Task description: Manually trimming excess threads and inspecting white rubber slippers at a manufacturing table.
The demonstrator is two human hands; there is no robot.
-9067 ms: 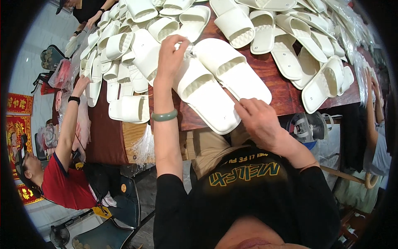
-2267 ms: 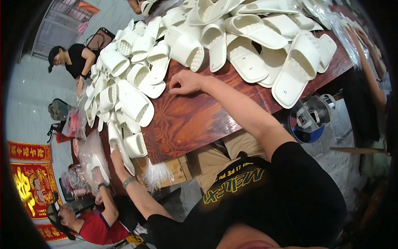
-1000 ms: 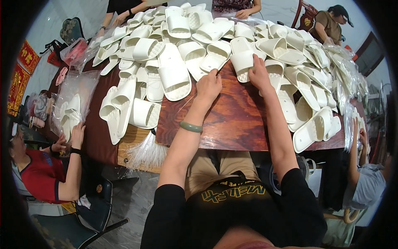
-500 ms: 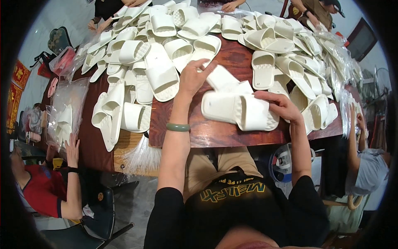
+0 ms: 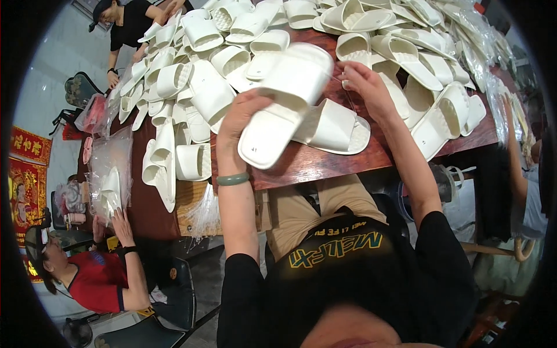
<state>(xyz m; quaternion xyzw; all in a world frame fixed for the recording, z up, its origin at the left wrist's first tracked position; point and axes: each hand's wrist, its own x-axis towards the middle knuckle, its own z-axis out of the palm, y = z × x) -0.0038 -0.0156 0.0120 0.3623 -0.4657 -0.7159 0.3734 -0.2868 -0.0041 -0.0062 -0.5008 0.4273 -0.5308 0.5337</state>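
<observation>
My left hand (image 5: 241, 124) grips a white slide slipper (image 5: 287, 98) by its heel and holds it tilted above the dark wooden table (image 5: 325, 162). My right hand (image 5: 365, 84) touches the raised slipper's far edge near the strap. Under it a second white slipper (image 5: 336, 127) lies flat on the table. A green bangle (image 5: 232, 180) sits on my left wrist.
Several white slippers (image 5: 203, 87) are heaped over the table's back and left, more at the right (image 5: 441, 110). A person in red (image 5: 98, 278) at the lower left handles a clear bag of slippers (image 5: 110, 180). Another person in black (image 5: 127, 23) stands far left.
Half a second ago both hands rested on a pair of slippers lying on the table. Now one slipper is lifted and tilted in my left hand, and the other stays flat.
</observation>
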